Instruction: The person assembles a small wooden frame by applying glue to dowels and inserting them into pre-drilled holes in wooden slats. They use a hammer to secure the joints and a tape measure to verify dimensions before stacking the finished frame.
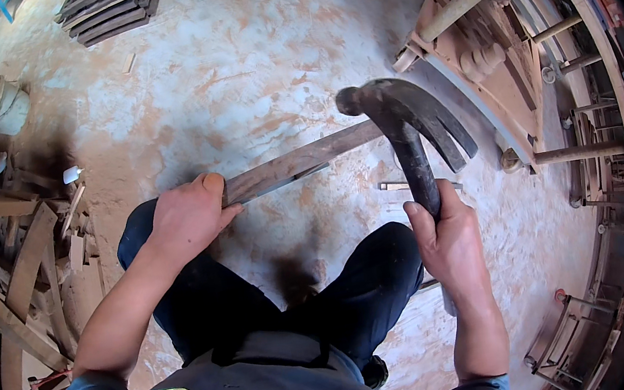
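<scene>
My left hand is closed around the left end of a brown wooden bar, which slants up to the right above my knees. In my right hand is a dark claw hammer, held upright by its handle. The hammer's head is raised, its round striking face to the left and its claw curving down to the right. In the picture it overlaps the bar's far end, and I cannot tell whether they touch. A narrow strip lies beyond my right knee.
Stacked dark wooden frames lie at the far left. A pale bucket and piled wood offcuts stand along the left side. On the right are a wooden rack with turned pieces and a low metal-framed cart.
</scene>
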